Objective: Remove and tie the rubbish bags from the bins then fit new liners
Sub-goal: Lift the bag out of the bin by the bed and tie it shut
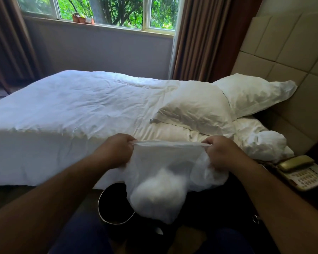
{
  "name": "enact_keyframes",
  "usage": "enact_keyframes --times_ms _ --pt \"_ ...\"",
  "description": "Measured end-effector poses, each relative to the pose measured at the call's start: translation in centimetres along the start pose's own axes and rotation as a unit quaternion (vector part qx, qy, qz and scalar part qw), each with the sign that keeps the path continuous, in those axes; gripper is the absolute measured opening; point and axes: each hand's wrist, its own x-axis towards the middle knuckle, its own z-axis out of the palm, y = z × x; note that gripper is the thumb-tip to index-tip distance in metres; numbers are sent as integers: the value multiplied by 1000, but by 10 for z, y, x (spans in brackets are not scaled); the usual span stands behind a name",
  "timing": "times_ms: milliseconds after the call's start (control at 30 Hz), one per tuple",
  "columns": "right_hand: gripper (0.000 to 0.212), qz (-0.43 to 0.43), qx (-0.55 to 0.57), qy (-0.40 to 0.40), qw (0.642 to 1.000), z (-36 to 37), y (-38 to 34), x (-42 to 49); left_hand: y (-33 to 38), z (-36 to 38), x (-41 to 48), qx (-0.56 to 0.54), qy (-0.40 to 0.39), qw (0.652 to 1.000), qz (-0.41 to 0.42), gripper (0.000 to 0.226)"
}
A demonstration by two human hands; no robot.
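Observation:
A translucent white rubbish bag [160, 173] hangs in the air between my hands, with a pale lump of waste showing in its bottom. My left hand [116, 150] grips the left end of the bag's rim. At the right end of the rim, my right hand [222, 153] holds the plastic bunched in its fingers. The rim is stretched taut between both fists. Below and left of the bag stands a round bin [108, 204] with a metal rim and a dark inside; no liner is visible in it.
A bed [72, 110] with white sheets and pillows [196, 110] fills the space ahead. A bedside table at the right carries a telephone [301, 173]. A window and brown curtains are beyond. My knees are at the bottom edge.

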Motion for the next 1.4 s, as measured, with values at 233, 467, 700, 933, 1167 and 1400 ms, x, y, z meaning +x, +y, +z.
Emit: enact_keyframes --times_ms 233,467,700,933,1167,1400 --pt "30 42 263 -14 964 -7 -14 -18 10 -7 -19 -336 -28 937 -95 31" --pt "25 44 526 -89 845 -18 -26 -27 23 -27 -30 -436 -80 895 -35 23" --pt "39 -32 554 -156 817 -44 -35 -40 28 -52 -39 -420 -145 894 66 52" --pt "35 -153 421 -62 892 -42 -44 -46 45 -47 -35 -283 96 948 107 12" --pt "11 -194 311 97 925 -45 -70 -48 46 -49 -28 -105 210 958 166 20" --pt "37 -225 72 233 943 -45 -71 -30 49 -56 -18 -57 171 965 188 30"
